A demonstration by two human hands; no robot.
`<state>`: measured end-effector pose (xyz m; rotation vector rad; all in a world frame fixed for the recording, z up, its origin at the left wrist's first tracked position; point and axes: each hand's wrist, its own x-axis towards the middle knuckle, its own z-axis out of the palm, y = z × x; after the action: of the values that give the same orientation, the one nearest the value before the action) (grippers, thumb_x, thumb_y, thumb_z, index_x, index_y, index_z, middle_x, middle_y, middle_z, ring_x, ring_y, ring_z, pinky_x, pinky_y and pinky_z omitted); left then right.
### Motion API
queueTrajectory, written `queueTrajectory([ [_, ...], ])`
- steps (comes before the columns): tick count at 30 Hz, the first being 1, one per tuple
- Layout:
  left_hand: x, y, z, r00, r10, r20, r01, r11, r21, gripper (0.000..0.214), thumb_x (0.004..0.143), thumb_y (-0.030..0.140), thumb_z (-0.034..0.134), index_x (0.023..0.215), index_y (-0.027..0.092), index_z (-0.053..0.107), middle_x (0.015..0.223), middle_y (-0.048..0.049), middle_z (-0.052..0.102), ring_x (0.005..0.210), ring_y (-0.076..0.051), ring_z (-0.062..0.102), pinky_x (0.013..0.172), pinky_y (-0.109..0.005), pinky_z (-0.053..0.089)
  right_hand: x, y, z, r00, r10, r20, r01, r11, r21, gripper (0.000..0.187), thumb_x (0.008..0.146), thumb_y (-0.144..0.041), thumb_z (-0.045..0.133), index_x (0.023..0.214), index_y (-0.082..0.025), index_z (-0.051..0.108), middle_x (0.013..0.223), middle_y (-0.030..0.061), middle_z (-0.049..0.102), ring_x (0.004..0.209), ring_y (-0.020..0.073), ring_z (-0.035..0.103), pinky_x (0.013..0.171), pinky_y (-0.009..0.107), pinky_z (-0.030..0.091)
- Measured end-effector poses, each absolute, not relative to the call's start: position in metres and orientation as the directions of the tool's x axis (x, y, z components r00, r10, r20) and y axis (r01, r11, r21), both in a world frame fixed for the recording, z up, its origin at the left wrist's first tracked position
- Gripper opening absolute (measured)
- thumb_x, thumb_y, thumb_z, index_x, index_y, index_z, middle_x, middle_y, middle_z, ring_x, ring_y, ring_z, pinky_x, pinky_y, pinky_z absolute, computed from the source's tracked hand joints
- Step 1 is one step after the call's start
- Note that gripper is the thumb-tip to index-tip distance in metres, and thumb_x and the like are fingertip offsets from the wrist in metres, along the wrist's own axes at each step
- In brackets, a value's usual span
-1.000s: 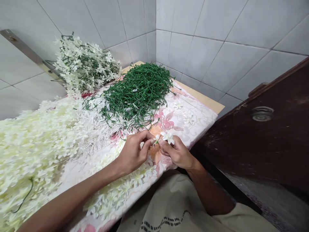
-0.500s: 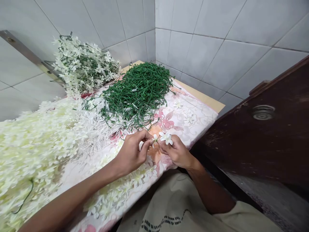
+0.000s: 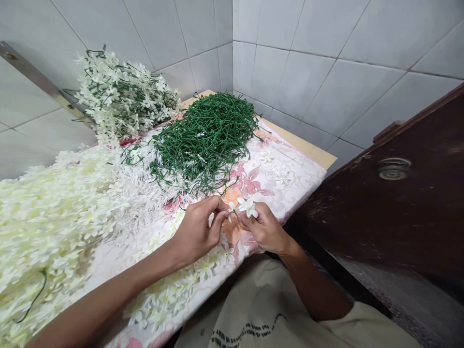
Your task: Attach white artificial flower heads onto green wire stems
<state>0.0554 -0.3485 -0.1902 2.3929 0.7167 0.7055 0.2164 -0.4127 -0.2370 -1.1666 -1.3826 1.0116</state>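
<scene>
Between thumb and forefinger, my left hand (image 3: 201,224) pinches a small white artificial flower (image 3: 232,209). Close beside it, my right hand (image 3: 265,228) is closed on a green stem, mostly hidden by the fingers, with a larger white blossom (image 3: 248,207) showing above the thumb. The fingertips of the two hands nearly meet over the flowered cloth (image 3: 293,193). Just beyond them lies a heap of green plastic stems (image 3: 213,130). Loose white blossoms (image 3: 163,299) are spread below my left forearm.
A big pile of cream petals (image 3: 54,208) covers the left side, beside thin white stamens (image 3: 136,193). Finished-looking flower sprays (image 3: 123,96) lean on the tiled wall (image 3: 174,34). A dark wooden panel (image 3: 391,227) stands at the right. The table's bare edge (image 3: 308,150) shows behind the cloth.
Both hands keep nearly the same pose and grip. The whole view has shifted very slightly; nothing is visibly taken up or let go.
</scene>
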Motion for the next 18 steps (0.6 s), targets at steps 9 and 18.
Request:
queueTrajectory([
  [9, 0.0554, -0.3463, -0.1899, 0.732, 0.623, 0.276, 0.337, -0.683, 0.648, 0.013, 0.087, 0.015, 0.049, 0.074, 0.016, 0.051, 0.063, 0.0001, 0.059, 0.054, -0.01, 0.054, 0.052, -0.021, 0.039, 0.2159, -0.4148, -0.236, -0.028, 0.992, 0.125, 0.058, 0.126, -0.99, 0.043, 0.09, -0.053, 0.044, 0.063, -0.02, 0.037, 0.054, -0.0052, 0.027, 0.055, 0.0103, 0.026, 0.049, 0.025, 0.021],
  [18, 0.0538, -0.3455, -0.1892, 0.764, 0.619, 0.183, 0.332, -0.62, 0.71, 0.017, 0.088, 0.017, 0.046, 0.072, 0.016, 0.051, 0.061, 0.0002, 0.056, 0.054, -0.011, 0.051, 0.053, -0.023, 0.038, 0.2171, -0.4124, -0.2362, -0.031, 0.988, 0.152, 0.06, 0.154, -0.986, 0.046, 0.09, -0.056, 0.045, 0.063, -0.02, 0.038, 0.056, -0.0045, 0.03, 0.056, 0.0101, 0.027, 0.05, 0.025, 0.022],
])
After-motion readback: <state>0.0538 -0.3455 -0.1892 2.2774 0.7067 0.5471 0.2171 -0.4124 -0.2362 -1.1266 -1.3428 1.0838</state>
